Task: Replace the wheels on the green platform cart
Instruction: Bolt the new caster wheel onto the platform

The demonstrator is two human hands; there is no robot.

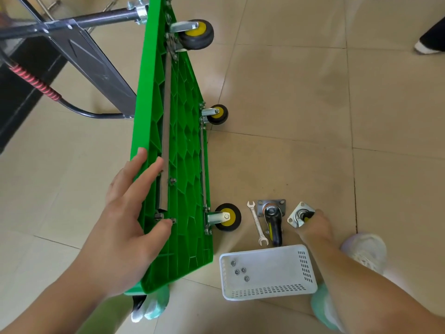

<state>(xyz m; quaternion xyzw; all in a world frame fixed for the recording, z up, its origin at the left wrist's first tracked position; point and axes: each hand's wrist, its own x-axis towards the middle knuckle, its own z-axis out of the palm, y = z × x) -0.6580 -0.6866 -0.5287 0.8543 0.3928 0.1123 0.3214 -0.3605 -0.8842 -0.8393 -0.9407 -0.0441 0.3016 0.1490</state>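
Note:
The green platform cart (185,165) stands on its long edge with its ribbed underside facing right. Three black wheels with yellow hubs are on it: one at the top (197,34), one in the middle (217,114), one near the bottom (227,216). The near upper corner shows bare bolts (166,216) and no wheel. My left hand (134,213) holds the cart's upper edge, fingers straight along it, thumb on the underside. My right hand (315,225) grips a loose caster (299,215) on the floor. A second loose caster (274,219) lies beside a wrench (257,222).
A white plastic basket (265,291) with several nuts (239,271) sits on the tiled floor near my feet. The cart's dark folded handle (79,51) sticks out to the left. Another person's shoe (427,45) is at the far right. A black cabinet base stands at left.

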